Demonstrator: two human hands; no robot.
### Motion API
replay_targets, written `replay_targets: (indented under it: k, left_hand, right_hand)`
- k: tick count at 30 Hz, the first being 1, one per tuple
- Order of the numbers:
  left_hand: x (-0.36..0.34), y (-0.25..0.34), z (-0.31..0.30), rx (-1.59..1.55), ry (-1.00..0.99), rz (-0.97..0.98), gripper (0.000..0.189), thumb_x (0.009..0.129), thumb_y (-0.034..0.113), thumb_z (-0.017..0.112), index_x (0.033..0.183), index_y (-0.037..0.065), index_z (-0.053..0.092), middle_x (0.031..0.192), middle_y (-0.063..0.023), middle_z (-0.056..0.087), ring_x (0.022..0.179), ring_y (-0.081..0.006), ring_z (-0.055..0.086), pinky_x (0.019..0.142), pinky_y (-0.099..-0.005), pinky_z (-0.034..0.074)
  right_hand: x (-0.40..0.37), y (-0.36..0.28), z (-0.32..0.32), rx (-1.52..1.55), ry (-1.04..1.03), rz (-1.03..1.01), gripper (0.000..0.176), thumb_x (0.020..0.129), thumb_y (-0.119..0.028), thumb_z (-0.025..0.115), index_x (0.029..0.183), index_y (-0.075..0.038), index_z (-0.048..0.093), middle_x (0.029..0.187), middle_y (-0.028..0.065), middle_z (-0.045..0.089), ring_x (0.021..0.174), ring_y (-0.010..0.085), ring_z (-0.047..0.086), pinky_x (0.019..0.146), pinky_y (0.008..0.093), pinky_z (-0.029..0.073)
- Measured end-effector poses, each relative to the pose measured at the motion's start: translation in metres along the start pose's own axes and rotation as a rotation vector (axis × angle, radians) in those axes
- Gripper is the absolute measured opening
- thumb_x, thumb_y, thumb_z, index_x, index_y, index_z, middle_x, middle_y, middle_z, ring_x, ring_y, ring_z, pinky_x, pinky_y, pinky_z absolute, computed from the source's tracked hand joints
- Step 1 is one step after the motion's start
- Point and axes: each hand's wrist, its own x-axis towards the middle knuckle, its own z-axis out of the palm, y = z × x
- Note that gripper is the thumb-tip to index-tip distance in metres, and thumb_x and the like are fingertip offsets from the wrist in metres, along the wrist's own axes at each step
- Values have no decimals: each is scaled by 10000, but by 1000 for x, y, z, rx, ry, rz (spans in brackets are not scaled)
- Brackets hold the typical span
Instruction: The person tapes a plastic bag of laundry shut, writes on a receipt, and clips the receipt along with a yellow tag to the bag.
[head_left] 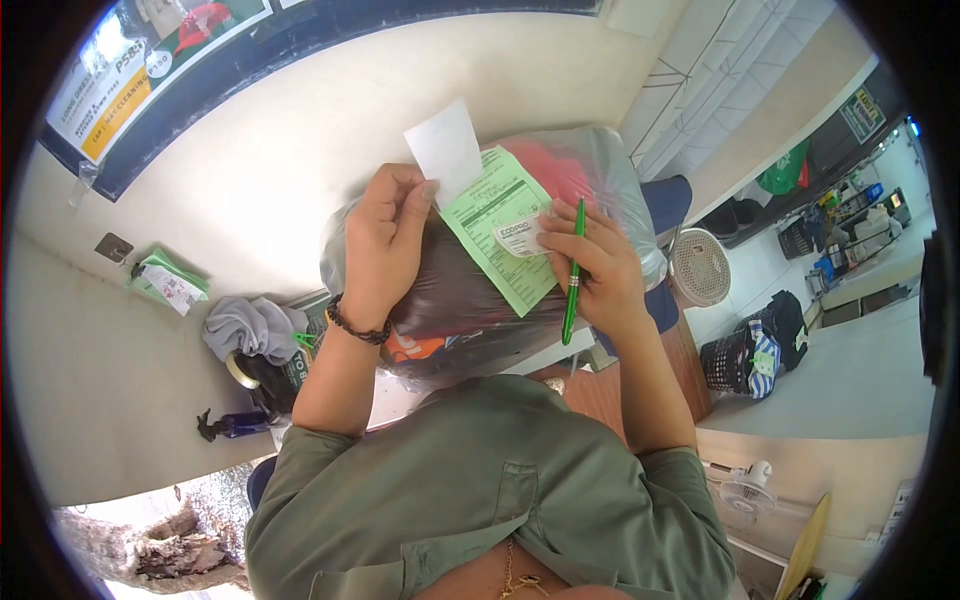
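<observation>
My left hand (385, 240), with a dark beaded bracelet at the wrist, pinches a white paper slip (447, 150) between thumb and finger. A green printed form (500, 200) with handwriting lies on a clear plastic bag (440, 275) stuffed with dark and red cloth. My right hand (600, 265) holds a green pen (573, 300) between its fingers. Those fingertips also touch a small white printed label (518, 237) on the form. Part of the form's right side is hidden behind the right hand.
At the left are grey cloth (250, 328), a tape roll (241, 370), a dark spray bottle (235, 425) and green slips (170, 280) hanging on the wall. To the right stand a pale woven basket (700, 268) and a black laundry basket (726, 362) with clothes.
</observation>
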Motion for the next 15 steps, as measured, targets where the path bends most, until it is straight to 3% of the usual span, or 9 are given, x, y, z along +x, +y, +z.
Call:
replay_targets:
  k: [4, 7, 10, 13, 15]
  left_hand:
    - [-4, 5, -4, -131, -60, 83, 98, 954, 71, 597, 1005, -10, 577, 826, -18, 613, 799, -85, 591, 701, -216, 472]
    - [-6, 4, -1, 62, -15, -105, 241, 896, -24, 625, 1124, -13, 546, 933, -55, 627, 845, -101, 616, 715, -221, 494]
    - [-1, -3, -1, -76, 6, -133, 407, 836, -26, 674, 1206, 15, 507, 948, -108, 688, 809, -132, 659, 670, -255, 507]
    - [6, -1, -5, -170, -38, -147, 598, 817, -141, 633, 1331, 16, 370, 1134, -163, 591, 903, -144, 646, 790, -249, 535]
    - [8, -4, -6, -260, -50, -176, 590, 821, -135, 630, 1330, 17, 375, 1116, -169, 599, 923, -158, 650, 810, -257, 538]
  right_hand:
    - [-1, -1, 0, 12, 4, -2, 219, 744, -65, 727, 955, -101, 681, 1036, 57, 707, 1095, 269, 644, 979, 445, 467]
    - [-3, -1, 0, 15, 8, -46, 228, 711, -67, 727, 932, -102, 680, 1019, 54, 709, 1086, 266, 650, 974, 450, 463]
    - [-6, 0, 3, -4, 16, -77, 241, 682, -73, 721, 918, -106, 678, 1005, 51, 710, 1079, 263, 654, 963, 450, 462]
    - [-6, 0, 5, -49, 18, -106, 246, 674, -82, 715, 916, -107, 677, 1004, 50, 711, 1076, 265, 655, 954, 447, 461]
    - [-7, 1, 5, -69, 17, -120, 250, 671, -86, 714, 918, -107, 676, 1009, 49, 711, 1077, 267, 655, 954, 445, 458]
